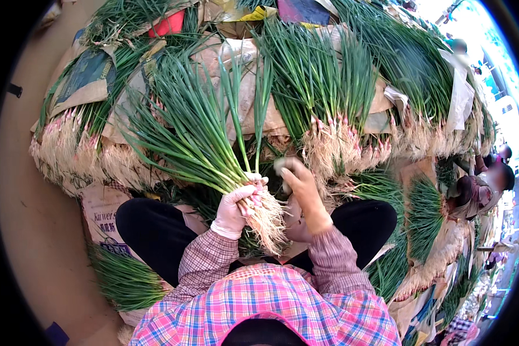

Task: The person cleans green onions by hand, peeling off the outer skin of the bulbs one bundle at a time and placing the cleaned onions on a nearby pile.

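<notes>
My left hand, in a thin whitish glove, is closed around a bunch of spring onions just above the roots. The long green leaves fan out to the upper left. Pinkish bulbs and pale, stringy roots hang to the right of the fist. A couple of stalks in the grip stand more upright than the others. To the right of the bunch is my right hand, raised with bent fingers. Its fingertips are blurred, and I cannot make out anything in them.
Heaped spring onions lie in front, roots toward me, with brown sacking among them. More bundles lie beside my left knee and a pile at the right. Another person sits at the far right.
</notes>
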